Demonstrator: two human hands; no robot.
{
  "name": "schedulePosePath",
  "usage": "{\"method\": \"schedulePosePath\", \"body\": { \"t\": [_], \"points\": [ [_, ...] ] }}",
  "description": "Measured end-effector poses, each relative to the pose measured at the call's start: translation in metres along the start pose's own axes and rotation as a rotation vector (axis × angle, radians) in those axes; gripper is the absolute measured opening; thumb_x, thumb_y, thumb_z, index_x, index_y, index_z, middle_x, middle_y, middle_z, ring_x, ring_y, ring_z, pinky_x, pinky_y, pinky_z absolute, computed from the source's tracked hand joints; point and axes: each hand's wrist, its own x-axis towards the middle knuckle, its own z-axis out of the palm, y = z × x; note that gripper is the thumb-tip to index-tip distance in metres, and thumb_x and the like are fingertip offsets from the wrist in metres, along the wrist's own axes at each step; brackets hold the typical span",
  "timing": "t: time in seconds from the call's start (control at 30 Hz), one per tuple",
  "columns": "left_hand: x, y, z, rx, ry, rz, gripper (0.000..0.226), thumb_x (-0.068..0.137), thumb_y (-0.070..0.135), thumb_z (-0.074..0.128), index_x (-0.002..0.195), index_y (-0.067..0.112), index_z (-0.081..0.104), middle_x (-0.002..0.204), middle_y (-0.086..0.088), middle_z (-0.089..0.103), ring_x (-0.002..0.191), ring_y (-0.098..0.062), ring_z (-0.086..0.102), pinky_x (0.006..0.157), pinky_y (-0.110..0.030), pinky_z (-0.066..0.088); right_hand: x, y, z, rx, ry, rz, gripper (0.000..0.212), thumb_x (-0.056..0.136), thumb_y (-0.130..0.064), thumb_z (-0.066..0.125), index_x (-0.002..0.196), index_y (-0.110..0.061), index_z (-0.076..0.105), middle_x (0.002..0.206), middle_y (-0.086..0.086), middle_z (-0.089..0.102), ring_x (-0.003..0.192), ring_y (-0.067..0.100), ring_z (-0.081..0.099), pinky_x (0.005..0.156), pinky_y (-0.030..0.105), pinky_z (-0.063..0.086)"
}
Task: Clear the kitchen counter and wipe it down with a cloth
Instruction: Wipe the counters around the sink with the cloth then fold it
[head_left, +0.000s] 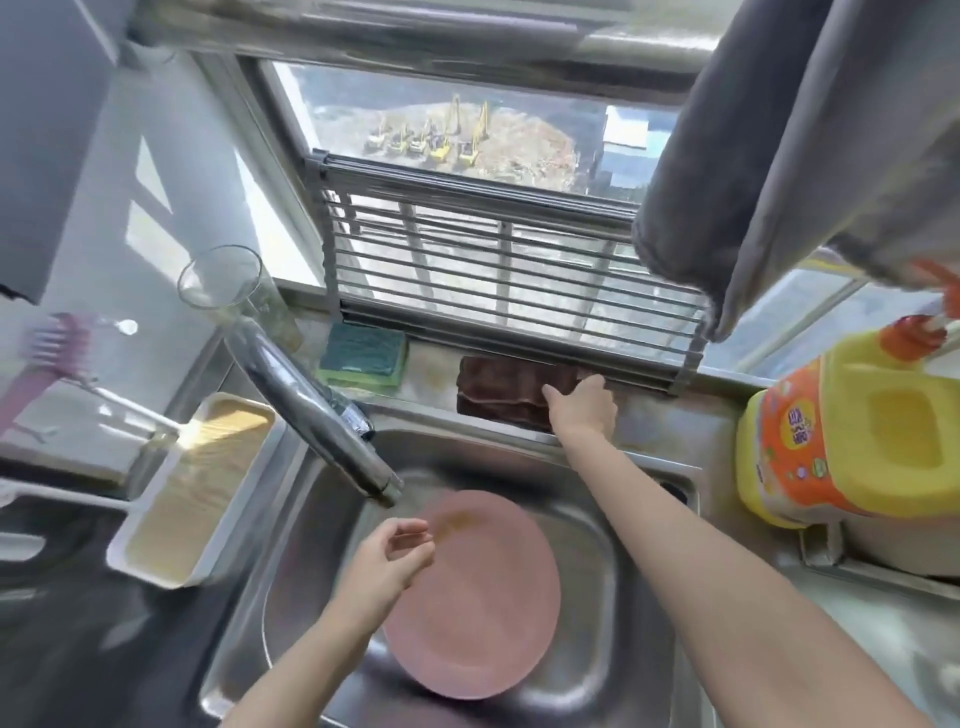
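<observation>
A folded dark brown cloth (498, 392) lies on the steel ledge behind the sink, under a roll-up drying rack (498, 270). My right hand (582, 405) reaches across the sink and rests on the cloth's right end, its fingers closing on the fabric. My left hand (387, 556) hovers over the sink with fingers loosely curled and holds nothing. A pink plate (478, 613) lies in the steel sink basin (613, 571), below the tap (317, 410).
A green and yellow sponge (363, 356) sits left of the cloth. A white tray with tan contents (192, 488) rests at the sink's left edge, with a clear glass (228, 291) behind it. A yellow detergent jug (852, 436) stands at the right. A grey towel (800, 145) hangs above.
</observation>
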Motion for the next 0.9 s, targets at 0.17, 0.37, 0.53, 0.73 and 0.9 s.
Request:
{"method": "schedulePosePath", "body": {
  "t": [0.17,0.37,0.53,0.73,0.9],
  "points": [
    [-0.008,-0.002,-0.001,0.02,0.038,-0.007,0.019,0.085,0.002,0.058,0.104,0.005,0.057,0.093,-0.007,0.062,0.079,-0.015,0.059,0.05,-0.005,0.042,0.001,-0.002,0.0,-0.073,-0.039,-0.031,0.045,0.087,-0.033,0.056,0.121,-0.005,0.05,0.126,0.015,0.053,0.119,0.033,0.041,0.096,0.04,0.037],
    [-0.026,0.006,0.007,0.029,0.044,0.039,0.014,0.084,0.003,0.059,0.095,0.011,0.059,0.092,-0.008,0.063,0.075,-0.014,0.06,0.048,-0.006,0.041,-0.026,0.002,-0.021,0.39,-0.189,-0.189,0.023,0.085,-0.021,0.058,0.104,-0.012,0.05,0.094,0.001,0.059,0.091,0.022,0.057,0.081,0.032,0.045],
    [-0.047,0.021,0.023,0.06,0.039,0.142,0.017,0.083,0.003,0.059,0.087,0.02,0.059,0.089,-0.002,0.064,0.086,-0.018,0.06,0.052,-0.003,0.043,-0.075,0.019,-0.057,0.55,-0.213,-0.289,0.019,0.086,-0.016,0.062,0.098,-0.01,0.048,0.093,0.004,0.059,0.083,0.015,0.055,0.076,0.025,0.044],
    [-0.089,0.045,0.053,0.079,-0.002,0.36,0.027,0.081,0.012,0.065,0.107,0.015,0.058,0.101,-0.003,0.064,0.092,-0.011,0.06,0.07,-0.012,0.048,-0.129,0.069,-0.099,0.532,-0.296,-0.301,0.022,0.082,-0.02,0.067,0.092,-0.018,0.048,0.092,0.001,0.061,0.084,0.014,0.06,0.075,0.026,0.045],
    [-0.127,0.045,0.086,0.241,-0.207,0.513,0.056,0.073,0.021,0.075,0.119,0.029,0.045,0.117,0.006,0.048,0.103,0.0,0.052,0.086,-0.013,0.045,-0.177,0.103,-0.12,0.54,-0.27,-0.258,0.025,0.073,-0.025,0.073,0.088,-0.021,0.053,0.096,0.003,0.067,0.093,0.019,0.064,0.088,0.039,0.05]
  ]
}}
